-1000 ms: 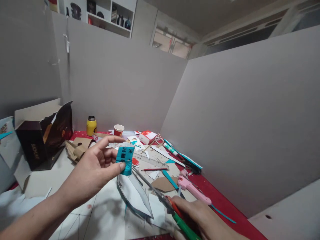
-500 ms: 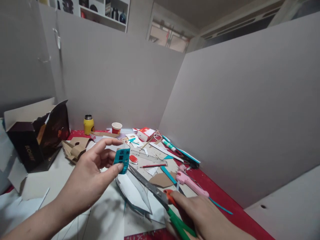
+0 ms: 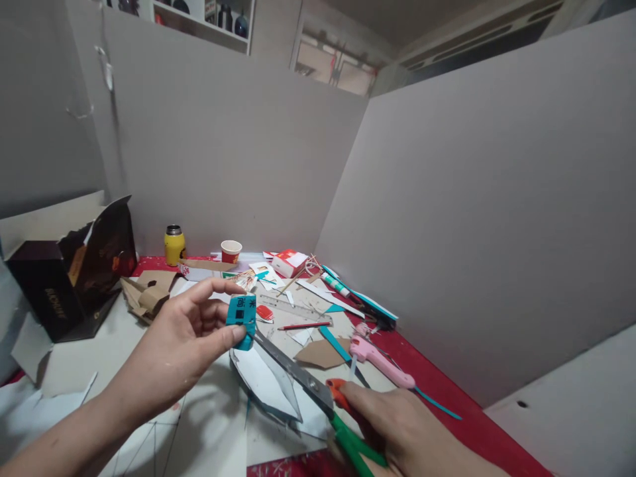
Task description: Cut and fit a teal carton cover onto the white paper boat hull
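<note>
My left hand [image 3: 193, 331] pinches a small blue piece of printed card [image 3: 242, 317] between thumb and fingers, its dark lettering facing me. In my right hand [image 3: 397, 421] is a pair of scissors [image 3: 303, 379] with orange and green handles. The blades look closed, with their tips at the lower right edge of the card; whether they touch it I cannot tell. Below the blades lies a white, boat-shaped paper piece [image 3: 265, 384] with a dark edge.
A pink glue gun [image 3: 382, 363], a red pencil [image 3: 304, 326], a clear ruler [image 3: 293, 307] and brown cardboard [image 3: 322, 354] lie to the right. Farther back stand a yellow bottle [image 3: 175, 246] and a paper cup [image 3: 231, 252]. A dark open box [image 3: 74, 285] is at left; grey panels [image 3: 238, 146] enclose the table.
The view has shifted slightly. The blue card has turned a little in my left hand and sits more upright; my right hand keeps the scissors in nearly the same place.
</note>
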Action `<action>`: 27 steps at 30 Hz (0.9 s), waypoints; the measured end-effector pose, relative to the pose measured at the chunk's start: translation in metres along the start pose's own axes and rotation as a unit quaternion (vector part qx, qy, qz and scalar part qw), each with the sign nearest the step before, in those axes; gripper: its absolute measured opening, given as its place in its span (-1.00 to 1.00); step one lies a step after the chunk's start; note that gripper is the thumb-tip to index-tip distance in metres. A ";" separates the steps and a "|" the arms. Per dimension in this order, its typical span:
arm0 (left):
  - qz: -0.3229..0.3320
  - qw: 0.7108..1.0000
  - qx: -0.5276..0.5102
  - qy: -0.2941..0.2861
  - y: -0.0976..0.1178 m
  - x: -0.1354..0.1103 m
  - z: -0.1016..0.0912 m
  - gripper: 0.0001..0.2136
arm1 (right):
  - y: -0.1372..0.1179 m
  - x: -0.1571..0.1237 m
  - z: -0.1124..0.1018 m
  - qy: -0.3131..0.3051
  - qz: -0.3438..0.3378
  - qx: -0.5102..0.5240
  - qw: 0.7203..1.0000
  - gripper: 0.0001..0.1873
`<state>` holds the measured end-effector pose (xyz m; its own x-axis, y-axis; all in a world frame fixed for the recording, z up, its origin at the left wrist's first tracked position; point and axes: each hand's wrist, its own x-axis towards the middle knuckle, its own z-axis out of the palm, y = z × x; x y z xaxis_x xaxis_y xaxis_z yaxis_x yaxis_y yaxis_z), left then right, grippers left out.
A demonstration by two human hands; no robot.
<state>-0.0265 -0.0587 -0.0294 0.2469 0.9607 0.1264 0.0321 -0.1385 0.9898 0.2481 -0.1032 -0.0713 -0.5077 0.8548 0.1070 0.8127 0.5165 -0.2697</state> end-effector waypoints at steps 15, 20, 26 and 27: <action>0.041 0.995 0.071 0.055 -0.004 0.004 0.006 -0.77 | 0.009 -0.002 -0.001 0.033 -0.044 0.011 0.998 -0.84; -0.006 0.999 0.040 0.026 -0.006 0.002 0.009 -0.76 | 0.012 0.000 0.000 0.071 -0.046 0.031 0.996 -0.84; 0.002 0.999 -0.025 0.043 -0.012 0.001 0.015 -0.75 | 0.013 -0.003 0.001 0.054 -0.042 0.031 0.997 -0.77; -0.006 0.999 -0.033 0.041 -0.012 0.001 0.014 -0.76 | 0.012 -0.004 0.000 0.053 -0.041 0.035 0.997 -0.77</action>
<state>-0.0125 -0.0592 -0.0423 0.1658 0.9792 0.1170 -0.0307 -0.1135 0.9931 0.2598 -0.1001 -0.0754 -0.5358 0.8120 0.2313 0.7455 0.5836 -0.3218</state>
